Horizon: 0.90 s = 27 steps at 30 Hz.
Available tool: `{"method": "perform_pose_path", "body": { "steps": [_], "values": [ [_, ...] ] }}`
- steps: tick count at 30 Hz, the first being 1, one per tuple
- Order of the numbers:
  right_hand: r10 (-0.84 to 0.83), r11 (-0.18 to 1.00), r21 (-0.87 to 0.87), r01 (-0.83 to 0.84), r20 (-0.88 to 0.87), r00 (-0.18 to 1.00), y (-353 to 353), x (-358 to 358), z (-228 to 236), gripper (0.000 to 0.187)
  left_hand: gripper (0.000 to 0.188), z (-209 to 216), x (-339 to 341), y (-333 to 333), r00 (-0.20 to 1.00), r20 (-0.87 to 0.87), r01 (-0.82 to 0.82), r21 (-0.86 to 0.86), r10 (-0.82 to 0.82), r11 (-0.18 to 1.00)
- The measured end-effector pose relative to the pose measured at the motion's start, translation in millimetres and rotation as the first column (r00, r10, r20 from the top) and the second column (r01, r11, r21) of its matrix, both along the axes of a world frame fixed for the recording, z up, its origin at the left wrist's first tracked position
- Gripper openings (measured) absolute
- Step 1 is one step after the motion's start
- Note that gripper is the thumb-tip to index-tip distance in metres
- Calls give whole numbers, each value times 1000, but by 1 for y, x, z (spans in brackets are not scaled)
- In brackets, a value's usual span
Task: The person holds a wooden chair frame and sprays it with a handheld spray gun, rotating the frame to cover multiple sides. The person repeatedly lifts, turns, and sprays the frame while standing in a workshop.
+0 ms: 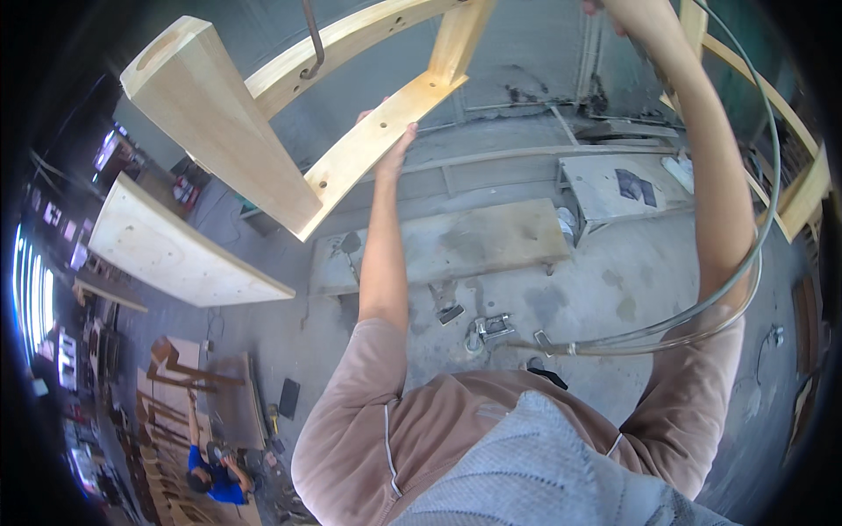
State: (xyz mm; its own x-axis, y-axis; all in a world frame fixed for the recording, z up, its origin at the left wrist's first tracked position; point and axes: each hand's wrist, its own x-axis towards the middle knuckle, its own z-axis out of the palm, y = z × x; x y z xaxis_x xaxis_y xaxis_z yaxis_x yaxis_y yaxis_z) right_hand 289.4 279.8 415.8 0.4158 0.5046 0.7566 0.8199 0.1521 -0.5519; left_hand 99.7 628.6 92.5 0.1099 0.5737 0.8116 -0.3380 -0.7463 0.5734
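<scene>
A pale wooden frame [377, 130] hangs at the upper left, with a thick tapered leg [219, 123] and rails with drilled holes. A bent metal hook [313, 44] meets its upper rail at a hole. My left hand [395, 153] is closed round the lower rail, thumb on the near edge and fingertips showing behind. My right hand [618, 13] is raised at the top edge and mostly cut off; what it holds, if anything, is hidden. Thin hoses [763, 237] loop beside and across my right arm.
Another pale wooden piece [175, 250] hangs at left; more wooden framing [802, 197] is at far right. Low benches [447, 241] stand ahead, one bearing a dark cloth [636, 187]. Metal fittings [491, 329] lie on the floor. A person in blue [219, 478] works at lower left.
</scene>
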Motion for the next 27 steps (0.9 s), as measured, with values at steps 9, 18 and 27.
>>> {"method": "perform_pose_path", "body": {
  "steps": [9, 18, 27],
  "values": [
    [811, 482, 469, -740, 82, 580, -2, -75, -150, 47, 86, -18, -3, 3, 999, -24, 21, -190, -27, 982],
    [359, 735, 657, -165, -171, 918, 24, -52, -218, 46, 81, 2, -33, -83, 990, -14, 138, -150, -142, 979],
    [609, 549, 692, -469, 54, 791, -9, -120, -262, 59, 72, 12, -55, -128, 971, 16, 238, -184, -240, 953]
  ]
}}
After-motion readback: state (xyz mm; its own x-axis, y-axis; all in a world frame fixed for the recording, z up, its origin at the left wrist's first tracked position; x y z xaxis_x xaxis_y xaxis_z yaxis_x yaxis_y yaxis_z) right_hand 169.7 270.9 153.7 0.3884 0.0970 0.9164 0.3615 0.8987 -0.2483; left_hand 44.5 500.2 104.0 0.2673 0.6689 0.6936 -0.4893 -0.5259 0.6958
